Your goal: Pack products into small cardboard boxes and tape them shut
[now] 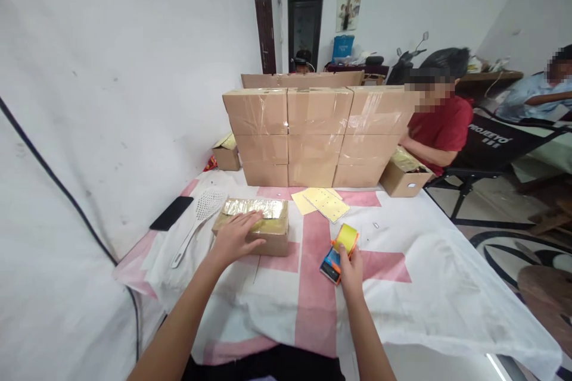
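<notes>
A small open cardboard box (pixel 268 232) filled with gold foil packets lies on the white and pink cloth (pixel 402 286). My left hand (pixel 236 237) rests flat on top of it, fingers spread. My right hand (pixel 351 271) is closed on a tape dispenser (pixel 337 253) with an orange and blue body and a yellowish tape roll; the dispenser sits low over the cloth, to the right of the box.
Sealed taped cartons (pixel 319 134) form a wall at the table's far side. Yellow sheets (pixel 324 202), a white slotted spoon (pixel 199 220) and a black phone (pixel 171 213) lie nearby. Two people sit at the right, one in red (pixel 440 131).
</notes>
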The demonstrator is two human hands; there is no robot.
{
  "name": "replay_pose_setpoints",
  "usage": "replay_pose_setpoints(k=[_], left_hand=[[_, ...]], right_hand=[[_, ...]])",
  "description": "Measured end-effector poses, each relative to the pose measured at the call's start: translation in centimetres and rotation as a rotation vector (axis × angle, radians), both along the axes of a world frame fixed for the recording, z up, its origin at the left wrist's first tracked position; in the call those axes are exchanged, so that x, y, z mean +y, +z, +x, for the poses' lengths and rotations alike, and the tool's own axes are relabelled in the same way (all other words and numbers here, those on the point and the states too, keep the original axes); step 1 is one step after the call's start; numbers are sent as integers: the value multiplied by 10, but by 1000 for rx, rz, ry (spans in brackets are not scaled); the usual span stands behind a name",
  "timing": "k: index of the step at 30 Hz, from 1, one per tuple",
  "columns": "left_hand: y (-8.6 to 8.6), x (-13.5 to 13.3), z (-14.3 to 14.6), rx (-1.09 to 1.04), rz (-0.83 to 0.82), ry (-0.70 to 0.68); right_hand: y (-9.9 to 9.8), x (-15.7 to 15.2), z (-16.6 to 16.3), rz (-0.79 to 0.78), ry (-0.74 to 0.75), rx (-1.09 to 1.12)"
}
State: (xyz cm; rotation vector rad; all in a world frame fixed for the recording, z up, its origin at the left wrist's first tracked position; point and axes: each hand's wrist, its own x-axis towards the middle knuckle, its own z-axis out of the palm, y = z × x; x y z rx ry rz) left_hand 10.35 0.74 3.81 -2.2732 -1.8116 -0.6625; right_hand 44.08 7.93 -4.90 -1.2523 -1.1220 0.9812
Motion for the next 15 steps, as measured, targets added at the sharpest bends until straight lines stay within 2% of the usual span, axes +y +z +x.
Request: replay_pose_setpoints(k=[5,10,15], left_hand=[[4,-1,4,51,2,7],[4,0,11,60,96,42],[3,2,10,64,195,9]], right_hand=[[-1,-1,-3,17,-43,-33],[-11,2,1,19,-23,-51],[-14,3,2,24,-28,-50]])
